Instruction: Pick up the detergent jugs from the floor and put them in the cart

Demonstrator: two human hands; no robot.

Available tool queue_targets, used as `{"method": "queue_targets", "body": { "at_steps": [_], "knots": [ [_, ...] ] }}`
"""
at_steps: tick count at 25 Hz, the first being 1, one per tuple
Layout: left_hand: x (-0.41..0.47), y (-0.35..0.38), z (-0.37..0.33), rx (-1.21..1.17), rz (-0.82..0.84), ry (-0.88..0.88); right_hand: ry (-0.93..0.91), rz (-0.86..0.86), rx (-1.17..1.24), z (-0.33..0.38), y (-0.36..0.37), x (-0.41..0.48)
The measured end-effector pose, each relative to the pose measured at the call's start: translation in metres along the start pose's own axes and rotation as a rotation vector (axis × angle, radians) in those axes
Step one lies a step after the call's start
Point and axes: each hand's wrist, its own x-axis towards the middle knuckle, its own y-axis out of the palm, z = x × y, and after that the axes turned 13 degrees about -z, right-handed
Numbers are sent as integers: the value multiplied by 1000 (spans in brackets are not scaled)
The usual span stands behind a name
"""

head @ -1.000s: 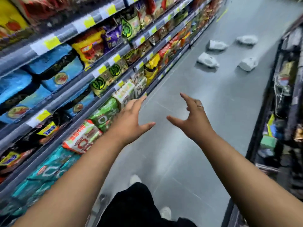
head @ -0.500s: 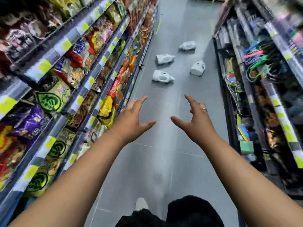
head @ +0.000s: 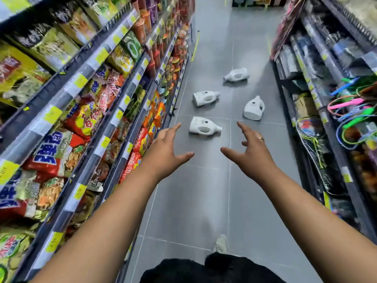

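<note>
View from a head camera, looking down a narrow shop aisle. Two bare forearms reach forward over a grey tiled floor (head: pixel 193 201). The left hand (head: pixel 163 152) is spread wide, fingers straight, thumb pointing inward, holding nothing. The right hand (head: pixel 253 154) is spread wide too, with its fingers slightly bent and its thumb pointing toward the left one. It is also empty and wears a thin ring (head: pixel 261 138).

A white plastic detergent jug with a moulded handle (head: pixel 204 127) lies on its side on the floor just beyond the fingertips. In the picture it sits between the two hands, with its cap to the right, and neither hand touches it. A second white jug (head: pixel 205 98) lies on its side farther up the aisle, near the left shelving, cap also to the right. A third white jug (head: pixel 254 108) is on the floor to the right of it, cap end pointing away. A fourth white jug (head: pixel 236 75) lies farthest off, cap to the left. All four are apart from one another.

Left of the aisle, dark metal shelves with yellow price tags (head: pixel 98 111) hold bright packets of noodles and snacks. On the right, dark shelves (head: pixel 318 111) carry coloured cords and small goods, blurred. At the bottom edge are black clothing (head: pixel 204 270) and one pale shoe (head: pixel 221 243).
</note>
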Motion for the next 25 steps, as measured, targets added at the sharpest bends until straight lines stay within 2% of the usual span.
{"method": "queue_targets", "body": {
  "at_steps": [3,8,15,20,25],
  "knots": [
    [90,8,1,-20,5,-67,-32,36,-42,9,25,99],
    [238,47,33,3,46,-63,-2,81,-87,0,89,233],
    [455,120,83,15,276,-67,169,59,-151,-44,178,411],
    [576,206,129,110,340,-151,257,81,-180,-110,242,523],
    [645,339,199,229,369,-251,344,135,-274,-222,322,610]
  ]
}}
